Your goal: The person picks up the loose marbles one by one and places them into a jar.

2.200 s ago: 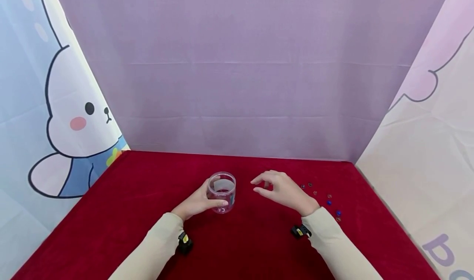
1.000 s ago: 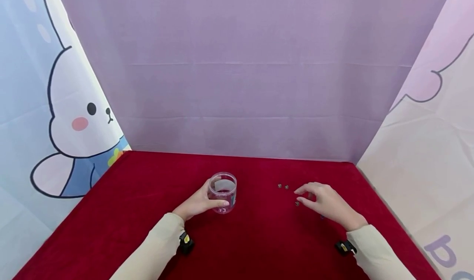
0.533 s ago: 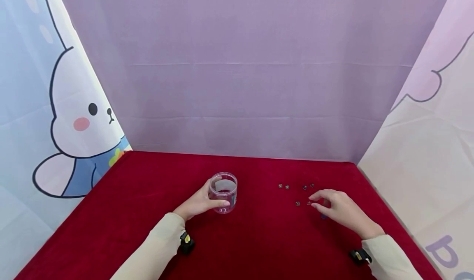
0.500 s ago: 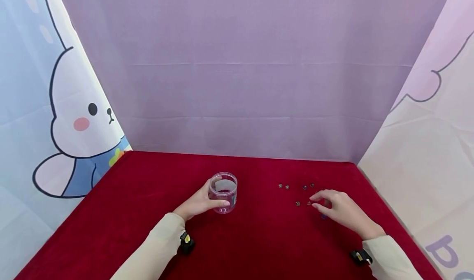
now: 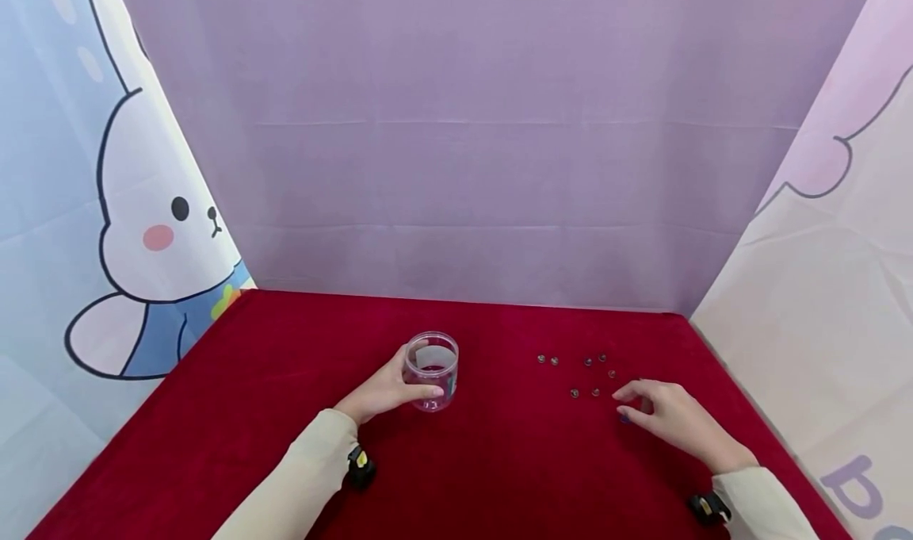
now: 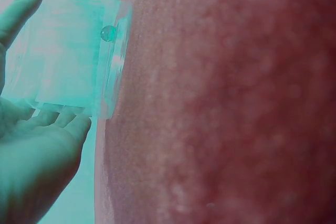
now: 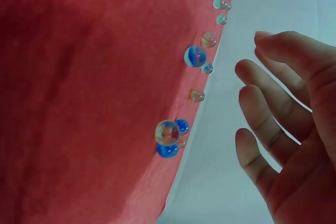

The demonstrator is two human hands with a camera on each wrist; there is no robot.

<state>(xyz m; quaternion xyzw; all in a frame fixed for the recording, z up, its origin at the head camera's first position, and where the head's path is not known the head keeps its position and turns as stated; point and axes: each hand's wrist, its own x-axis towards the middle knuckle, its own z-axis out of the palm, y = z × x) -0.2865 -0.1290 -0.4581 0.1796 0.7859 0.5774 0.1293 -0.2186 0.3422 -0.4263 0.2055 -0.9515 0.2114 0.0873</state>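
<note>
On the red cloth (image 5: 492, 469), small glass marbles (image 5: 574, 393) lie scattered to the right of the upright clear jar (image 5: 446, 383), which the left hand (image 5: 387, 388) holds with thumb and fingers curled round its side. The right hand (image 5: 669, 415) has loosely bent fingers, a gap to the thumb and nothing in it, and it blocks some marbles from the head view. A purple curtain (image 5: 456, 143) hangs behind, a bunny sheet (image 5: 135, 254) at the left.

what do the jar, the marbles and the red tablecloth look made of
Clear jar: probably plastic, glossy; see-through walls with bright rim highlights, though glass is possible. Marbles: likely glass, polished; transparent bodies with coloured swirls. Red tablecloth: fabric, perhaps velvet; matte, softly napped surface.
</note>
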